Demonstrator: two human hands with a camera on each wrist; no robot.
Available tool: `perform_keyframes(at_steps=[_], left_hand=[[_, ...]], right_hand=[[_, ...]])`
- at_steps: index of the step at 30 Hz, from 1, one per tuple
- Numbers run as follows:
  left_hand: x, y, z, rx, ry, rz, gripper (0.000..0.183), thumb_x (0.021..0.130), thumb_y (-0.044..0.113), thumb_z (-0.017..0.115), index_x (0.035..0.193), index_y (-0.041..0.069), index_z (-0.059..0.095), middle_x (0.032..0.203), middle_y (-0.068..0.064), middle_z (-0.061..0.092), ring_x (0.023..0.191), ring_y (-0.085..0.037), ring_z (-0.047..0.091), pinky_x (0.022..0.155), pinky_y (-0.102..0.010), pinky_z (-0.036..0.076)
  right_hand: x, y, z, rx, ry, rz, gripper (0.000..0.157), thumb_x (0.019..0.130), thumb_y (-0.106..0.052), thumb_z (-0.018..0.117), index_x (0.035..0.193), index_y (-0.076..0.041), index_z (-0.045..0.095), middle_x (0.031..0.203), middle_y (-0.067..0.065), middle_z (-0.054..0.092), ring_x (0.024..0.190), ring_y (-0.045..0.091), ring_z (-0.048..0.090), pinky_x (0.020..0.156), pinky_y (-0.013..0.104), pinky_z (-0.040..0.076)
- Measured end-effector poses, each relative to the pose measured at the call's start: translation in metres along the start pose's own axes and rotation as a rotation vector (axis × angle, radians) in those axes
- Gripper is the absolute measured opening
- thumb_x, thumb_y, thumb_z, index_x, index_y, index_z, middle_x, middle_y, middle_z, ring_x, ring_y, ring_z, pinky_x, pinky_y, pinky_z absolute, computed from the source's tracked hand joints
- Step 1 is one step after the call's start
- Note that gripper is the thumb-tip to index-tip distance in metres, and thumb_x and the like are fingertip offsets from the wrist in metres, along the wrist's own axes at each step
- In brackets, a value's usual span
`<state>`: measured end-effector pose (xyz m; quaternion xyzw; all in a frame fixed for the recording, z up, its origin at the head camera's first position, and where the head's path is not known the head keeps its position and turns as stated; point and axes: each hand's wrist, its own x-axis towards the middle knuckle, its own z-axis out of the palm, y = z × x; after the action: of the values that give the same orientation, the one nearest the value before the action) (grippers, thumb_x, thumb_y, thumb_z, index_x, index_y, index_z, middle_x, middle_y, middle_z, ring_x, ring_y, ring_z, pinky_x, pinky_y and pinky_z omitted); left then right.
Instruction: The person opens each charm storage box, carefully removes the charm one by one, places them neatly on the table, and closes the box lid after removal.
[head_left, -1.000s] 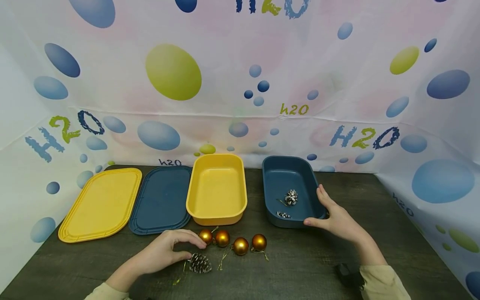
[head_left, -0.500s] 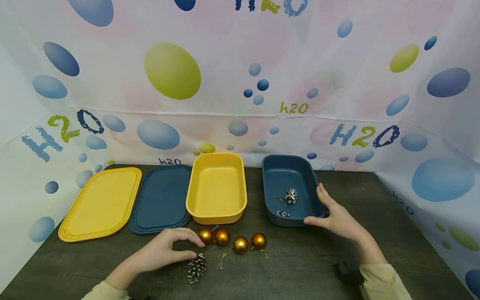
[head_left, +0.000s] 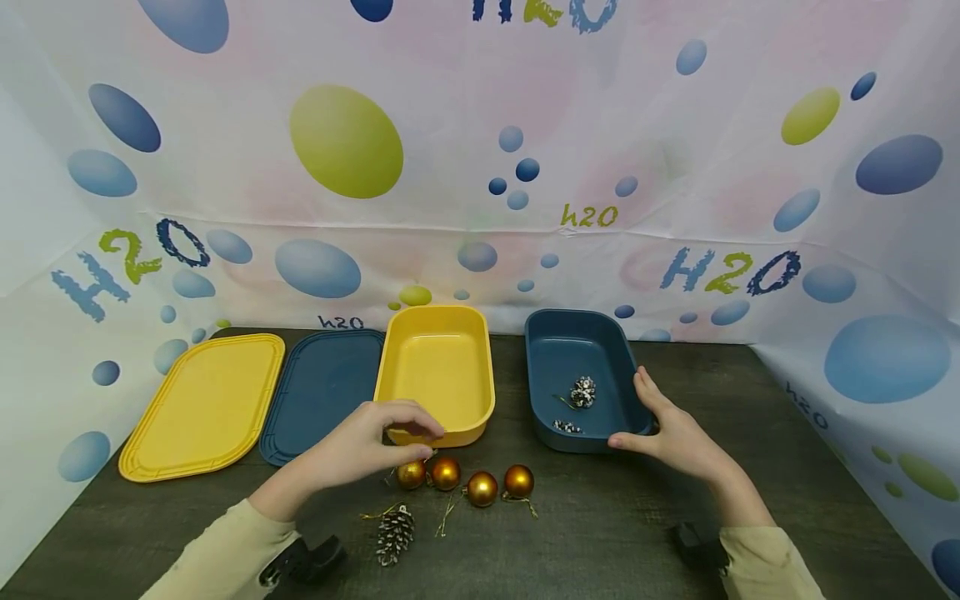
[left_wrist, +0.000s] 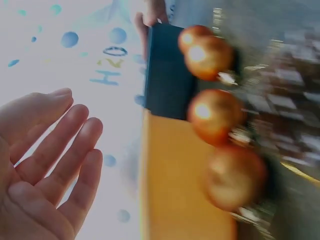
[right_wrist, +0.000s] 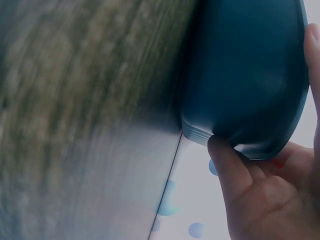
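My left hand (head_left: 367, 446) hovers, fingers spread and holding nothing, over the front edge of the yellow container (head_left: 435, 375). In the left wrist view its fingers (left_wrist: 82, 145) are loosely bent. With my right hand (head_left: 678, 437) I grip the near right corner of the dark blue container (head_left: 581, 350), thumb at the front rim and fingers along the side. A frosted pinecone (head_left: 582, 392) and a smaller speckled piece (head_left: 567, 427) lie inside it. Another pinecone (head_left: 394, 536) with a gold string lies on the table. Beside it several gold baubles (head_left: 482, 489) sit in a loose row.
On the left a yellow lid (head_left: 202, 408) and a dark blue lid (head_left: 322, 396) lie flat side by side. A patterned curtain (head_left: 465, 167) closes off the back of the dark table (head_left: 585, 550).
The pinecone near my left hand has turned to point toward me and is now let go. My left hand has risen forward and right. The right hand has stayed put.
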<state>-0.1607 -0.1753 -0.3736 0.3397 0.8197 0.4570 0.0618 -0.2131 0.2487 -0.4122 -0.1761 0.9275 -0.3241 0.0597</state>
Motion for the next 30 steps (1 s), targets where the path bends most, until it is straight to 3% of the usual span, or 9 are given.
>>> perform_keyframes(at_steps=[4,10,18,22,30], left_hand=[[0.026,0.012,0.0,0.016,-0.016,0.018,0.023,0.091,0.019,0.068,0.111,0.009,0.068,0.106,-0.002,0.067,0.098,-0.012,0.061,0.09,-0.037,0.049],[0.059,0.016,0.011,0.07,-0.039,0.071,0.023,0.089,0.014,0.069,0.111,0.009,0.068,0.106,0.0,0.068,0.099,-0.012,0.062,0.09,-0.03,0.049],[0.099,0.022,0.023,0.004,-0.037,0.041,0.025,0.088,0.005,0.069,0.112,0.008,0.067,0.1,0.001,0.068,0.091,-0.009,0.063,0.086,-0.033,0.052],[0.117,0.025,0.031,-0.034,-0.049,0.031,0.024,0.088,0.003,0.068,0.112,0.006,0.067,0.1,0.0,0.068,0.09,-0.007,0.062,0.085,-0.029,0.052],[0.15,0.026,0.054,-0.018,-0.057,0.015,0.025,0.087,0.004,0.069,0.112,0.005,0.067,0.099,-0.002,0.067,0.086,-0.006,0.061,0.085,-0.025,0.051]], right_hand=[[0.0,0.0,0.0,0.006,0.0,-0.002,0.108,0.081,-0.044,0.075,0.151,0.002,0.007,0.157,0.019,-0.004,0.137,0.052,0.012,0.099,0.068,0.027],[0.002,0.0,0.001,0.011,0.0,0.0,0.109,0.08,-0.045,0.075,0.151,0.002,0.007,0.157,0.018,-0.004,0.138,0.05,0.01,0.1,0.068,0.025],[0.003,0.001,0.0,0.01,0.001,-0.002,0.109,0.08,-0.045,0.075,0.151,0.002,0.007,0.157,0.018,-0.004,0.137,0.051,0.011,0.099,0.068,0.026],[0.003,0.001,0.0,0.003,0.003,-0.001,0.109,0.08,-0.045,0.075,0.151,0.002,0.007,0.157,0.019,-0.003,0.137,0.051,0.011,0.1,0.069,0.025],[0.002,0.0,0.0,-0.001,0.0,0.014,0.109,0.08,-0.045,0.075,0.151,0.003,0.008,0.157,0.021,-0.001,0.136,0.052,0.014,0.099,0.069,0.026]])
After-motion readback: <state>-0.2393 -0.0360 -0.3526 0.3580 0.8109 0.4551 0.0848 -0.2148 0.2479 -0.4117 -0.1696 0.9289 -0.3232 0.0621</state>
